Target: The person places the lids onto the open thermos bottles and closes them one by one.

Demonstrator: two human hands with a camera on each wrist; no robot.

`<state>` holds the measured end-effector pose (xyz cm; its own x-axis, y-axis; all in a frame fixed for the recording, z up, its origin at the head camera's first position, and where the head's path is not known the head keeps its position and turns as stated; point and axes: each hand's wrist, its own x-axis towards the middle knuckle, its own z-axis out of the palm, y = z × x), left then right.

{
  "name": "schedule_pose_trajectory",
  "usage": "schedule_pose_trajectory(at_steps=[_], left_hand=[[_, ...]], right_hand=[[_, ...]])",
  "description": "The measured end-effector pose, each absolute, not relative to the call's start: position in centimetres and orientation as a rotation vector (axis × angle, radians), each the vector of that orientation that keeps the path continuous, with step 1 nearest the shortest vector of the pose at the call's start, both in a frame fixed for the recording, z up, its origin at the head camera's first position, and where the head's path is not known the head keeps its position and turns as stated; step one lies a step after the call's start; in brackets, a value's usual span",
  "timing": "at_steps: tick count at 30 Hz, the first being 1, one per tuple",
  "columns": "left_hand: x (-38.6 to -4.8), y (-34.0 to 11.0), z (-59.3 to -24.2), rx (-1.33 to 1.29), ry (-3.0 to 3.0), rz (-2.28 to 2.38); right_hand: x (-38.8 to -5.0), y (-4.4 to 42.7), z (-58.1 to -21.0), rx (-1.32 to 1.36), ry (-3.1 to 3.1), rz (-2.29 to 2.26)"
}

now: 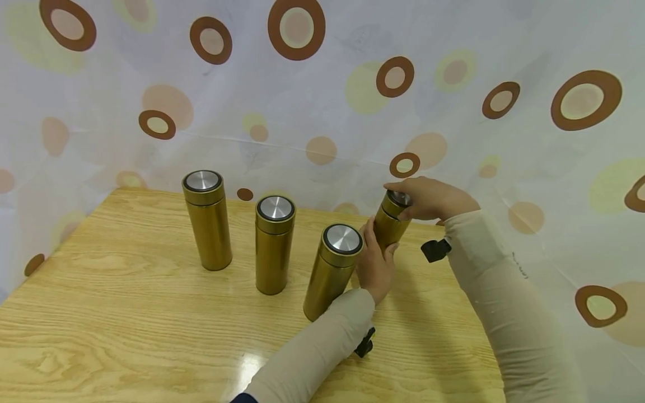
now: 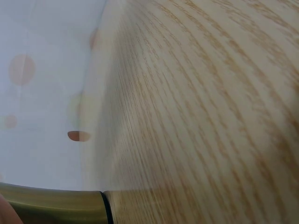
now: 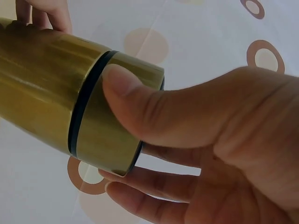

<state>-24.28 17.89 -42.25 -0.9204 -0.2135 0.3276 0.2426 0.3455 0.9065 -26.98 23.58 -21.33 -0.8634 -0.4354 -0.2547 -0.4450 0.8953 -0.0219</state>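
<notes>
At the table's right, my left hand point(image 1: 375, 271) grips the body of a gold thermos flask point(image 1: 387, 228), which leans a little. My right hand point(image 1: 435, 198) holds its silver-topped lid from above. In the right wrist view, the thumb point(image 3: 124, 88) lies on the side of the gold lid point(image 3: 105, 135), with the other fingers round its far side. A dark band separates lid and body; whether the lid is loose I cannot tell. Only part of the flask point(image 2: 60, 205) shows in the left wrist view, with a finger at the corner.
Three matching flasks stand upright in a slanting row: one at the far left point(image 1: 209, 232), one in the middle point(image 1: 272, 252), and the nearest point(image 1: 327, 280) right beside my left forearm. Behind the wooden table point(image 1: 126, 313) hangs a spotted white sheet point(image 1: 242, 101).
</notes>
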Motion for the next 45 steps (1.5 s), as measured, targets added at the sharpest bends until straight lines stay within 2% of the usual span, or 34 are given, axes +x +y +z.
schedule_pose_trajectory(at_steps=[19,45], left_hand=[[-24.2,17.9,-42.4,-0.045,-2.211,-1.589],[-24.0,17.6,-41.9,-0.052,-2.225,-1.558]], right_hand=[[-27.0,23.5,-21.8,-0.707,2.848,0.159],[-27.6,22.9,-22.9,-0.276,3.068,0.034]])
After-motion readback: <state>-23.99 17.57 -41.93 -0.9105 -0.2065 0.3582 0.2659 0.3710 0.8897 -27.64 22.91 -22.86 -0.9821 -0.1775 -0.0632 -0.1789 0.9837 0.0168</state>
